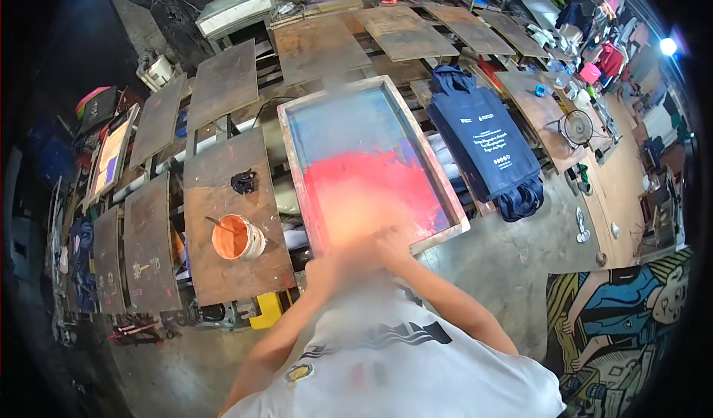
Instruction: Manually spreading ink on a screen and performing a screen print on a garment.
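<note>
A wooden-framed printing screen [417,128] lies in front of me, its blue mesh covered over the near half with red-pink ink [364,184]. At its near left corner is my left hand [321,275], with fingers curled. My right hand [391,245] is closed over the near edge of the inked area, a little farther right. A hazy blur covers the space between the hands and hides whatever they grip. Left of the screen, a white tub of orange ink [236,237] with a stick in it stands on a brown board [223,167].
Dark blue tote bags [486,139] are stacked right of the screen. A crumpled black scrap [243,182] lies behind the tub. More boards [405,32] line the racks around. A small round fan [577,127] stands at the right, and a painted panel [616,329] lies lower right.
</note>
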Demonstrator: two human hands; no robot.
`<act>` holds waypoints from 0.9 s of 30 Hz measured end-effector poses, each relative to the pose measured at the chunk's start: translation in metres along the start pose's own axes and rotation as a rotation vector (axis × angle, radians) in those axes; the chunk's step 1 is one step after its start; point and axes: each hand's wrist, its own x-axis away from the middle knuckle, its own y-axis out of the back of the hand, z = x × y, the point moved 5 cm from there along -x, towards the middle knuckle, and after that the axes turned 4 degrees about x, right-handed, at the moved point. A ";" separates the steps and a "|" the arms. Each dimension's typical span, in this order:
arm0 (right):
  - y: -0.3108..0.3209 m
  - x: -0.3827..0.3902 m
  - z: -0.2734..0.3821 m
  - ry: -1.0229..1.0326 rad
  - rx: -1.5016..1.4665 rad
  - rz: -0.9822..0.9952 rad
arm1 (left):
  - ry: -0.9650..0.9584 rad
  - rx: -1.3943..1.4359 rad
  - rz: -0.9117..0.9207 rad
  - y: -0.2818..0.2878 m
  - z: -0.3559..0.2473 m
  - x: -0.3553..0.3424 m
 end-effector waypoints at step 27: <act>-0.001 -0.026 -0.007 0.053 0.006 0.036 | -0.030 0.182 0.026 0.021 0.007 -0.018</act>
